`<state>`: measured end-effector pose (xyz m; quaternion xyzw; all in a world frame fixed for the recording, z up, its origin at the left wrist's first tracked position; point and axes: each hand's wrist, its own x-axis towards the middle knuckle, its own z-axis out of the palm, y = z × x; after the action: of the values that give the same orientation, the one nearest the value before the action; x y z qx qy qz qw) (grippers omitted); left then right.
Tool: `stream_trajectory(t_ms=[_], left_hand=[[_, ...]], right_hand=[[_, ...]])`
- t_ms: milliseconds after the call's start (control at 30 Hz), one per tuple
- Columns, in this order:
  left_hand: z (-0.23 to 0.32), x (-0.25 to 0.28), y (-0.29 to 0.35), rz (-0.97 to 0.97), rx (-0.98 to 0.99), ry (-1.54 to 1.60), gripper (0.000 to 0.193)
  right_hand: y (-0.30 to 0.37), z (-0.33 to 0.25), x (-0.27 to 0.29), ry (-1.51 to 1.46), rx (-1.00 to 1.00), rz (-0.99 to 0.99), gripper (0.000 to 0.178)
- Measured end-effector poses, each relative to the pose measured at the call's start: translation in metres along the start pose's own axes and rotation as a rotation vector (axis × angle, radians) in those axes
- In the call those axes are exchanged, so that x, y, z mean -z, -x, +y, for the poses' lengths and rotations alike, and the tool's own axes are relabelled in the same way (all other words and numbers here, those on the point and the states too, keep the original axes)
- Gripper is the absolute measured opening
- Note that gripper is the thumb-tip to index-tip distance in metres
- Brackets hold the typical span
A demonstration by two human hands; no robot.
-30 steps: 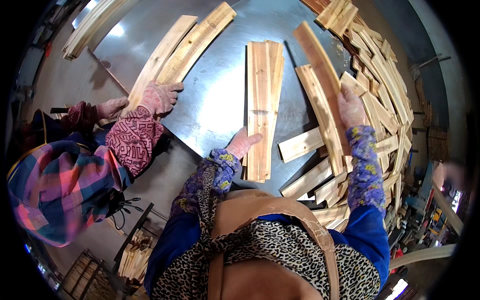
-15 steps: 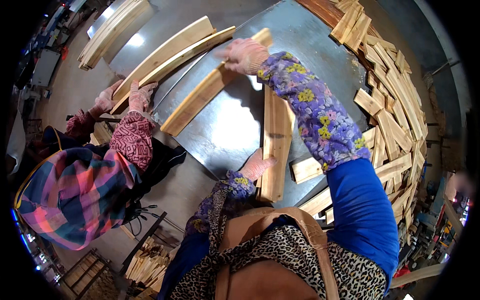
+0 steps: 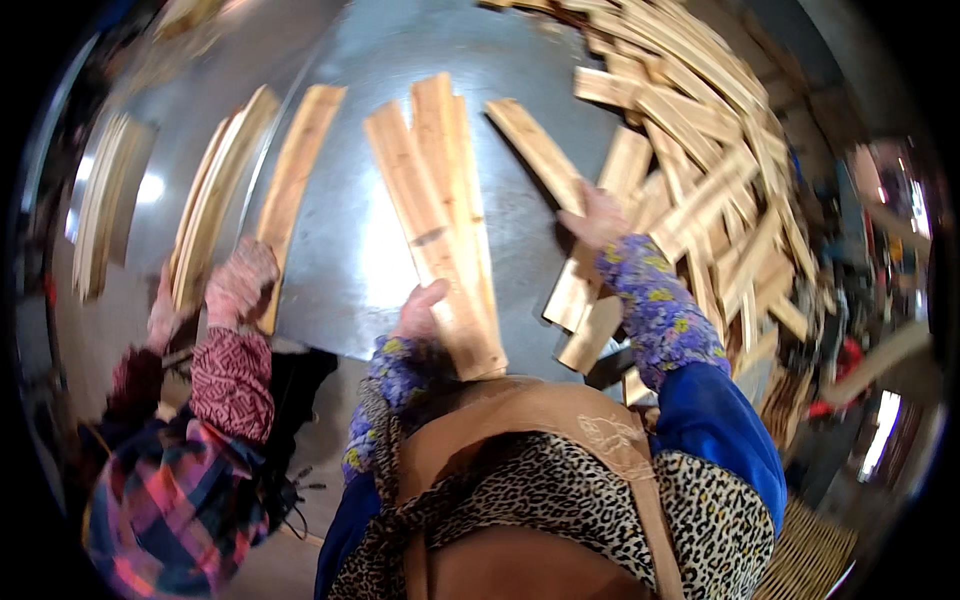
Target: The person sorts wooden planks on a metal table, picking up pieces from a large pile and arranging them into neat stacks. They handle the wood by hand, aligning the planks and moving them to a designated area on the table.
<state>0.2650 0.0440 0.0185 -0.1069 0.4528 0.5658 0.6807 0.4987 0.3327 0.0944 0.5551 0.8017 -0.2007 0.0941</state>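
Two wooden boards lie close together in front of me: a left board (image 3: 410, 190), slanted with a dark mark across it, partly over a right board (image 3: 455, 150). My left hand (image 3: 418, 312) grips the left board by its edge near the close end, thumb on top. To the right, my right hand (image 3: 597, 218) is closed around the near end of another wooden board (image 3: 530, 145), which slants away to the far left beside the pile. The fingers under both boards are hidden, and the right hand is slightly blurred.
A large heap of loose wooden boards (image 3: 700, 200) covers the table's right side. At left a co-worker's gloved hand (image 3: 240, 285) touches a single board (image 3: 300, 150), beside a small stack of boards (image 3: 220, 190). Another stack (image 3: 105, 200) stands farther left on the metal table (image 3: 370, 90).
My right hand has left the far board and moved right to a board by the heap. That board now lies by the co-worker's hand. My view has turned right; my left hand stays on its board.
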Motion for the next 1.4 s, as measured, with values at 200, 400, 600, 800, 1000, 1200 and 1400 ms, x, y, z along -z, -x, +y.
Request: stream_trajectory(t_ms=[200,400,600,800,1000,1200,1400], left_hand=[[-0.032,0.005,-0.048,-0.295,0.076,0.479,0.073],[-0.047,-0.019,-0.055,-0.062,-0.006,0.317,0.069],[-0.008,-0.022,-0.053,-0.066,-0.244,-0.22,0.063],[0.12,-0.053,0.02,0.081,-0.273,-0.879,0.063],[0.122,-0.055,0.01,0.227,-0.284,-1.404,0.081],[0.088,-0.109,0.003,0.466,-0.148,-1.741,0.095],[0.04,-0.115,0.006,0.431,-0.293,-1.776,0.105]], right_hand=[[0.077,-0.079,-0.043,-0.686,-0.121,-0.37,0.096],[0.082,0.006,-0.053,0.16,-0.338,0.078,0.103],[0.091,0.042,-0.065,0.039,-0.367,0.195,0.1],[0.117,0.023,-0.067,-0.289,-0.134,0.374,0.098],[-0.084,-0.081,0.118,-0.613,0.194,0.661,0.084],[-0.169,0.014,0.183,-0.223,-0.011,0.453,0.086],[-0.036,0.151,0.129,0.031,-0.542,0.542,0.106]])
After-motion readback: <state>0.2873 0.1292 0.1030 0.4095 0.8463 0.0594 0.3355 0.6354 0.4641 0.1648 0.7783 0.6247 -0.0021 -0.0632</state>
